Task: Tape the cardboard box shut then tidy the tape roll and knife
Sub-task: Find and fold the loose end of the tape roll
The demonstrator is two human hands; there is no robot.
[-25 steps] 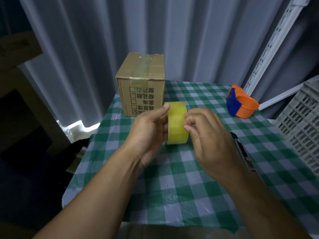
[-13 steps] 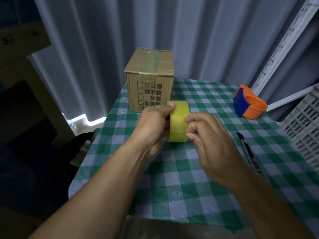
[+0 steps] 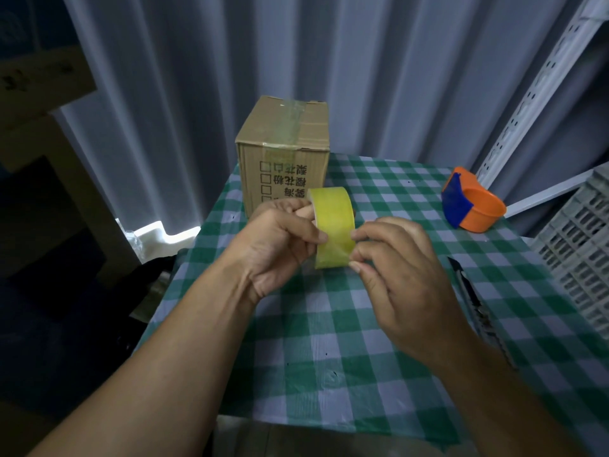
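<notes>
A yellow tape roll (image 3: 333,225) stands on edge above the table's middle, held between both hands. My left hand (image 3: 280,239) grips its left side, thumb on the outer face. My right hand (image 3: 398,268) pinches the roll's lower right edge with its fingertips. The cardboard box (image 3: 286,153) stands at the table's far left, its top flaps closed under a strip of clear tape. A dark utility knife (image 3: 474,301) lies on the cloth to the right of my right hand, partly hidden by my forearm.
An orange and blue tape dispenser (image 3: 471,206) sits at the far right of the green checked tablecloth (image 3: 329,351). A grey slotted crate (image 3: 580,252) stands at the right edge. Grey curtains hang behind; a white rack upright (image 3: 534,87) rises at the right.
The view has tilted up slightly. My right hand's fingertips slid lower on the roll's right edge. Both hands still hold the roll in about the same place.
</notes>
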